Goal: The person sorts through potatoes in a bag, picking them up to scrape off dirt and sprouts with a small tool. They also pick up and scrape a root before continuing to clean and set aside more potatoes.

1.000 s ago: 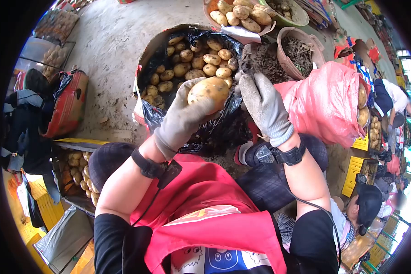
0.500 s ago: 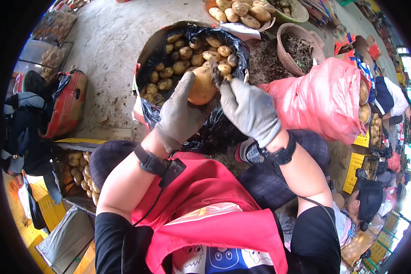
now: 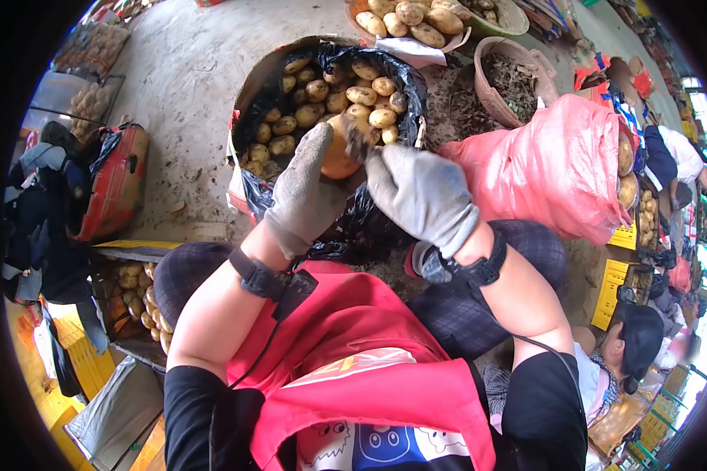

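My left hand [image 3: 300,188], in a grey work glove, is closed around a large potato [image 3: 338,159] just above the near side of a box. A dark, dirt-brown wad [image 3: 357,140], perhaps a rag, is pinched in the gloved fingers of my right hand [image 3: 423,192]. That wad lies against the potato's right side and hides part of it. Behind both hands stands the box lined with a black plastic bag [image 3: 407,74]. Many smaller potatoes [image 3: 314,92] fill it.
A pink sack of potatoes [image 3: 542,173] lies to the right. Beyond it are a tub of dirt [image 3: 491,104] and a basin of large potatoes [image 3: 397,20]. A red box [image 3: 118,184] and a crate of potatoes [image 3: 137,294] are at left. Other people sit nearby.
My right hand and the dark wad have moved a little left and downward across the potato's surface. My left hand keeps its hold on the potato.
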The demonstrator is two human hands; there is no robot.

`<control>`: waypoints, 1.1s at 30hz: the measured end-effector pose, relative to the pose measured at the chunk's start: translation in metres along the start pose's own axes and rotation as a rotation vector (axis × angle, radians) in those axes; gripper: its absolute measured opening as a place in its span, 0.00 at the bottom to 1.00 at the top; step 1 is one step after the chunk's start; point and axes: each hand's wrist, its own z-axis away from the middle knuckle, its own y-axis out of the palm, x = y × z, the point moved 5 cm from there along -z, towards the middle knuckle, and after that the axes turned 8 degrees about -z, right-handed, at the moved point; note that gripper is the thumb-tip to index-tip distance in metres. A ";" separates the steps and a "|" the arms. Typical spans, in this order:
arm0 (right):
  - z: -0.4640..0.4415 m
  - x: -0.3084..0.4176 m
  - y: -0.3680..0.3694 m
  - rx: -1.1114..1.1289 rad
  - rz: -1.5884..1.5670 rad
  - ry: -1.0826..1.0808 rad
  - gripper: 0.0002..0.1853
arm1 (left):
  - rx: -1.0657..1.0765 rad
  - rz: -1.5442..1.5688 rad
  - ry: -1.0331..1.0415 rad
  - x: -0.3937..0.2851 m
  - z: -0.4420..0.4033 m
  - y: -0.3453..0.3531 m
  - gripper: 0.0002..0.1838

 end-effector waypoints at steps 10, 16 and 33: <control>-0.007 -0.009 -0.010 -0.043 0.058 0.066 0.17 | -0.286 -1.025 0.548 -0.003 -0.003 -0.038 0.36; 0.000 -0.006 -0.012 -0.065 0.049 0.018 0.16 | -0.173 -1.706 0.916 -0.019 0.002 0.012 0.36; -0.008 -0.011 -0.024 -0.218 -0.376 0.027 0.39 | 0.246 -0.680 0.416 -0.015 0.015 0.022 0.34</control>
